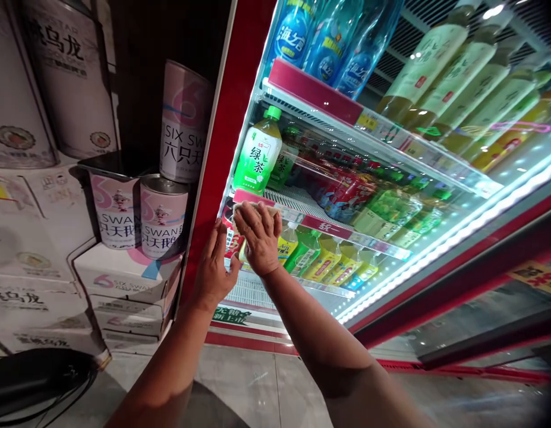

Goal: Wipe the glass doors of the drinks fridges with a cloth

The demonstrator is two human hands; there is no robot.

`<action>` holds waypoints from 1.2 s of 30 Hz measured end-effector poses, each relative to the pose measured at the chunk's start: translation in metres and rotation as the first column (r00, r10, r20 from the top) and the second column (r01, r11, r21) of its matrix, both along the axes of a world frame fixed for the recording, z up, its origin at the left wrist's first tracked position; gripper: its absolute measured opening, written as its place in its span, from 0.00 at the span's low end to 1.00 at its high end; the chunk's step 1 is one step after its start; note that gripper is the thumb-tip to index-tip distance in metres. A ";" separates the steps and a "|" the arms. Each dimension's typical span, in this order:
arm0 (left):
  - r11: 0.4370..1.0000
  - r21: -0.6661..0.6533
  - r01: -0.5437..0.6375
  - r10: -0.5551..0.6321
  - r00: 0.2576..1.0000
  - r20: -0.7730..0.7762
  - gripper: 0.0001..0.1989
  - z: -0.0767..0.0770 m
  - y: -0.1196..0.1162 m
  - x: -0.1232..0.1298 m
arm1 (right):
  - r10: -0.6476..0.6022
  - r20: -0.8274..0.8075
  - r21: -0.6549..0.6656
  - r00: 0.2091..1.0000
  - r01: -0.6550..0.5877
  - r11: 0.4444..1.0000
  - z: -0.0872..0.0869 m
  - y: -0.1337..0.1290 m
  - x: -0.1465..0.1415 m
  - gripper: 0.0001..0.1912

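My right hand (258,235) presses a light cloth (272,211) against the front edge of the middle fridge shelf (302,219), its fingers folded over the fabric. Just left of it, my left hand (217,267) rests at the red door frame (211,178) with fingers stretched out, nothing in them. Whether its fingertips touch the frame I cannot tell. A green tea bottle (260,151) with a green cap stands upright right above the cloth. Below my right hand, yellow and green drink bottles (326,258) line the lower shelf.
Blue bottles (331,50) and pale-labelled bottles (431,59) fill the upper shelf. To the left, pink and white cans (163,217) stand on stacked cartons (128,276). A black seat-like object (38,377) sits at lower left. Grey tiles (252,380) cover the floor.
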State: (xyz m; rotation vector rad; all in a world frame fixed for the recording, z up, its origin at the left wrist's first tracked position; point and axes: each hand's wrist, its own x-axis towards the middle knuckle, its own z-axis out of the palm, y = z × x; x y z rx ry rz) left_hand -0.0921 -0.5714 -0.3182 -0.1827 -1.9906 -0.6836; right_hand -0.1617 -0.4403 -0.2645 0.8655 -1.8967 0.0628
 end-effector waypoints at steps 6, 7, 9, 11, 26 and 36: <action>0.997 0.036 -0.066 0.068 0.996 -0.053 0.45 -0.001 -0.006 -0.002 | 0.065 -0.014 0.176 0.998 -0.062 0.982 -0.005 -0.006 0.004 0.26; 0.997 0.041 -0.072 0.074 0.996 -0.054 0.44 -0.002 -0.006 -0.002 | 0.051 -0.045 0.148 0.998 -0.044 0.988 0.003 -0.010 0.002 0.26; 0.995 0.052 -0.087 0.090 0.995 -0.047 0.45 -0.005 -0.006 -0.003 | 0.023 -0.106 0.051 0.994 -0.017 0.999 0.019 -0.022 -0.002 0.27; 0.992 0.080 -0.100 0.102 0.994 -0.031 0.45 -0.008 -0.007 -0.003 | 0.012 -0.123 -0.025 0.992 -0.015 1.000 0.024 -0.035 -0.004 0.27; 0.950 0.263 -0.166 0.192 0.978 -0.078 0.41 -0.016 -0.006 -0.008 | 0.080 0.142 0.196 0.987 -0.107 0.975 0.023 -0.070 0.004 0.27; 0.992 0.089 -0.088 0.098 0.989 -0.111 0.38 -0.018 -0.003 -0.003 | 0.114 0.050 0.167 0.992 -0.121 0.979 -0.009 -0.012 0.000 0.27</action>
